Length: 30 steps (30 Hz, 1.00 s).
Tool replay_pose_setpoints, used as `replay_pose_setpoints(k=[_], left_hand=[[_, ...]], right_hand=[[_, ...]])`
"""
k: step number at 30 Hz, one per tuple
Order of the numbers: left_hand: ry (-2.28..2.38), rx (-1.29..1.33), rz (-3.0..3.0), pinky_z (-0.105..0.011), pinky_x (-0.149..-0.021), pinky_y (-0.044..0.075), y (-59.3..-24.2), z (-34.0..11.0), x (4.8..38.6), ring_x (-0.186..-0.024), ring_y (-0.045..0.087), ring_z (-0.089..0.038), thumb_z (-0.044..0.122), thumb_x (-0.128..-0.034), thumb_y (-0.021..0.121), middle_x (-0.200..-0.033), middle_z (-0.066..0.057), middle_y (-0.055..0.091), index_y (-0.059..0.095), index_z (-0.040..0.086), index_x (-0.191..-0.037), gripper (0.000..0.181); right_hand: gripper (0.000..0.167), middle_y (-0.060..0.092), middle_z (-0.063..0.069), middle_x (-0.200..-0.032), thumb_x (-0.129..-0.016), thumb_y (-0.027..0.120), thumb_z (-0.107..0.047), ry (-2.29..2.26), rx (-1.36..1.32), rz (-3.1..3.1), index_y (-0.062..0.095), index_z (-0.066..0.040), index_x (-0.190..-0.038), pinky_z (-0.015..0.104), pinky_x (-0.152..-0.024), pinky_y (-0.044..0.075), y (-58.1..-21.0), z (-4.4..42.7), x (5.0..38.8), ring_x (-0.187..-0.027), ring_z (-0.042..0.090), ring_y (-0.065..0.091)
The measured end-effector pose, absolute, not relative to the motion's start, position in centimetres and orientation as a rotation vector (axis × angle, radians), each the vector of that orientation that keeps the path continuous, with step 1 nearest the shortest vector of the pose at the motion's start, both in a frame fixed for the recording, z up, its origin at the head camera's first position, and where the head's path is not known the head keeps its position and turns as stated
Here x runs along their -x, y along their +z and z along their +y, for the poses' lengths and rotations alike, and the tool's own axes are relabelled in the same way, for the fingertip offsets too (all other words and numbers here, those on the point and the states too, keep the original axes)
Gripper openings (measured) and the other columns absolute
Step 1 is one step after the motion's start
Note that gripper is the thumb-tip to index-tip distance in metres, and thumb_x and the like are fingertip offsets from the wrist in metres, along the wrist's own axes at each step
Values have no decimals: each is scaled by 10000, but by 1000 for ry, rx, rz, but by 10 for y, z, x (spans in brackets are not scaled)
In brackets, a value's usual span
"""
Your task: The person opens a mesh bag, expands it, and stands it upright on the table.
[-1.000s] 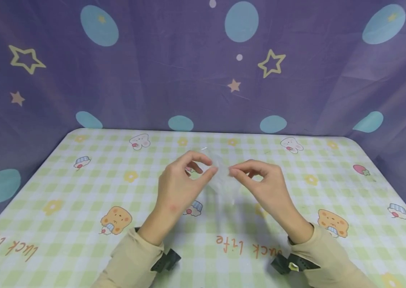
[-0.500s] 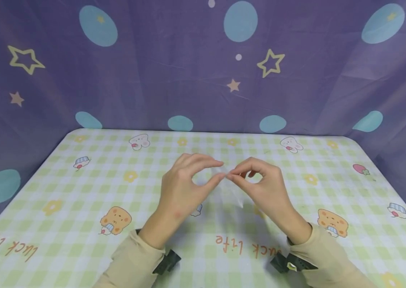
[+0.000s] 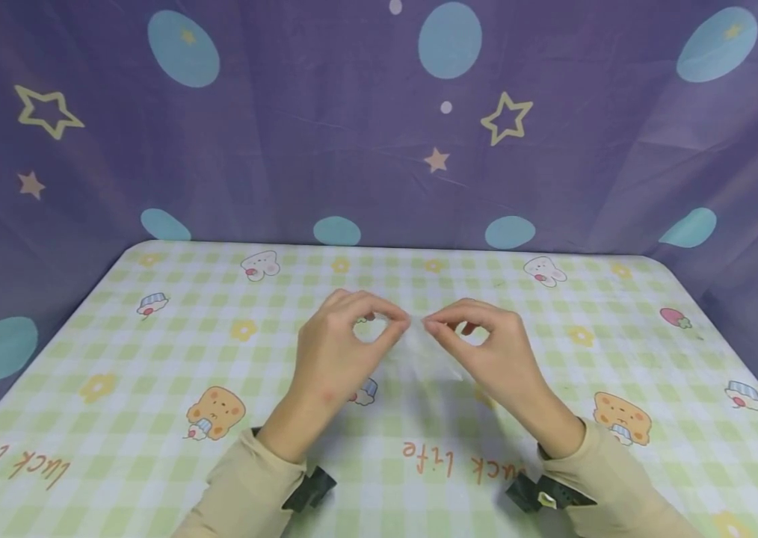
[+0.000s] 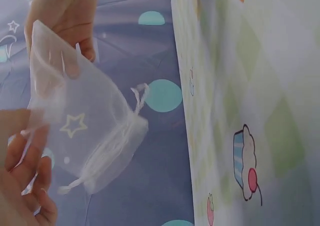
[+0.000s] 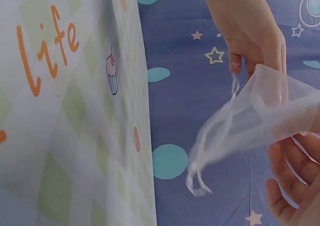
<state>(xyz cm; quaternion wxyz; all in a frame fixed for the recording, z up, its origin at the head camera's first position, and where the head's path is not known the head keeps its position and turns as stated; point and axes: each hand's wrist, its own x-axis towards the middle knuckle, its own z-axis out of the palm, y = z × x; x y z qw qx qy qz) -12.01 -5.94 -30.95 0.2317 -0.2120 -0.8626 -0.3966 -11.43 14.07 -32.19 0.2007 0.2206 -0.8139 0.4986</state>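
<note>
Between my hands hangs a sheer white drawstring pouch (image 4: 95, 110), most likely organza by its look. Its gathered, corded end (image 5: 200, 156) points down toward the table, and cord loops stick out at both sides. My left hand (image 3: 335, 347) pinches the upper edge between thumb and forefinger. Opposite it, my right hand (image 3: 490, 347) pinches the same edge the same way, a short gap away. In the head view the pouch is so see-through that its outline barely shows. I see nothing inside it.
Underneath lies a table with a green-and-white checked cloth (image 3: 150, 359) printed with cartoons. A purple curtain (image 3: 325, 134) with stars and blue ovals stands behind the table's far edge and along its sides. Dark straps (image 3: 312, 489) sit on both wrists.
Half a second ago my left thumb and forefinger were spread apart near the right fingertips; now they pinch the pouch. The pouch, which stuck up behind the fingers earlier, now hangs below them.
</note>
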Motion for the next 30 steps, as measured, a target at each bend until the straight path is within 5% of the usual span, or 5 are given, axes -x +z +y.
replay_pose_setpoints(k=[9, 18, 30], left_hand=[[-1021, 658, -2387, -271, -709, 486, -312, -59, 119, -840, 584, -55, 315, -845, 799, -883, 169, 716, 804, 265, -906, 80], [-1113, 537, -2376, -276, -691, 476, -311, -58, 121, -812, 565, -67, 283, -867, 783, -874, 157, 718, 804, 237, -892, 56], [-1092, 572, -2435, -288, -651, 463, -313, -57, 120, -814, 553, -73, 278, -878, 768, -900, 172, 708, 779, 267, -939, 63]], right_hand=[[96, 724, -103, -849, -831, 800, -65, 1415, -606, -2274, 779, -142, -884, 322, -709, 476, -321, 139, 115, -780, 104, 642], [121, 735, -59, -973, -930, 714, -165, 1439, -561, -2428, 780, -130, -1025, 297, -743, 504, -317, 144, 113, -871, 104, 636], [53, 743, -47, -916, -887, 764, -167, 1468, -444, -2407, 779, -121, -909, 360, -830, 477, -317, 144, 115, -897, 92, 661]])
